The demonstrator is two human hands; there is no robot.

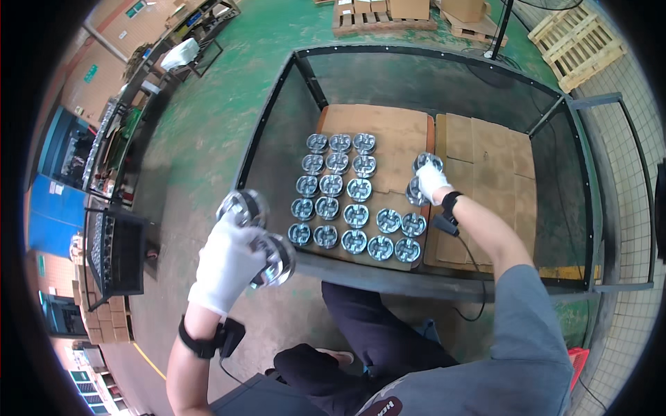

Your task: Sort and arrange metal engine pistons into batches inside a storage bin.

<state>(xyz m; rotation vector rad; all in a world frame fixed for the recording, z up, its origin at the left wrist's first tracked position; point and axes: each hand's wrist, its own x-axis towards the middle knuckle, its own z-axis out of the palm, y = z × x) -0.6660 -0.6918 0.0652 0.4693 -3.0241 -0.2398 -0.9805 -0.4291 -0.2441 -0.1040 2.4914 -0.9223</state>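
While a long, cluttered workbench lines the far left, a black boxy metal rack stands on the floor nearer the person. Right of it, the white-gloved left hand is raised outside the cart's near left corner. Its fingers are closed around two shiny round metal pistons: an upper held piston beyond the fingertips and a lower held piston at the hand's right side. A black wristband with a small box circles that wrist.

Next comes the open black metal-framed cart, where a brown cardboard sheet bears a grid of silvery pistons: three columns of five, plus four more to the right at the near edge. The grid lies up and to the right of the left fingers, across the cart's side.

At this sheet's right edge, the white-gloved right hand reaches down to two more: a far piston at the fingertips and a near piston just left of the palm. I cannot tell whether these fingers grip or merely touch. The pair lines up roughly away from the person; being round, neither shows a clear long axis. The right hand is plainly the nearer one to them. A second cardboard sheet lies farther right.
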